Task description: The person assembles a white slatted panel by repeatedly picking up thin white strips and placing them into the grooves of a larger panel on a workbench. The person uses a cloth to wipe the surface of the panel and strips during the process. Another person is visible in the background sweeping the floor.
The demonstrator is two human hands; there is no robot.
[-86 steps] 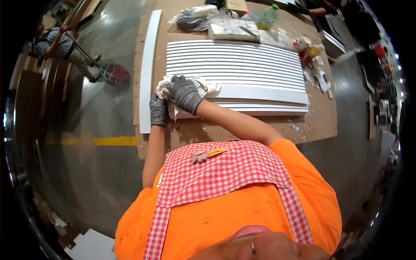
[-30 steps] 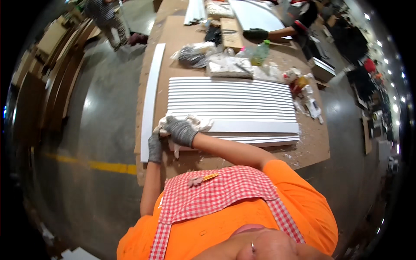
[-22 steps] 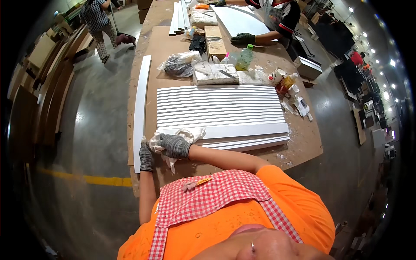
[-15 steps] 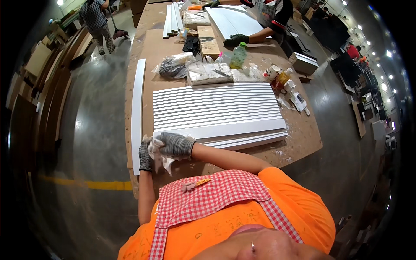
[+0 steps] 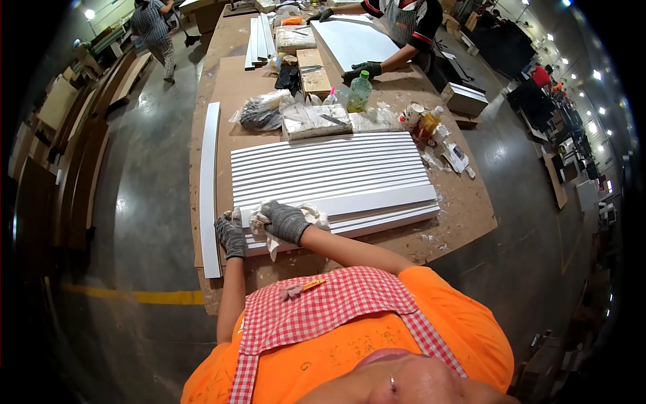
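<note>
Head view: cloth [image 5: 311, 217] half-hidden under right hand [image 5: 286, 221].

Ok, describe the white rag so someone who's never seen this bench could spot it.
On the long brown workbench lies a white ribbed panel. At its near left corner, the rag sits crumpled under the gloved right hand: the only soft, wrinkled white thing among flat boards.

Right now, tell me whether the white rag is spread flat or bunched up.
Bunched up. The rag sits crumpled under the right hand on the panel, folds sticking out on both sides and a tail hanging off the near edge.
</note>
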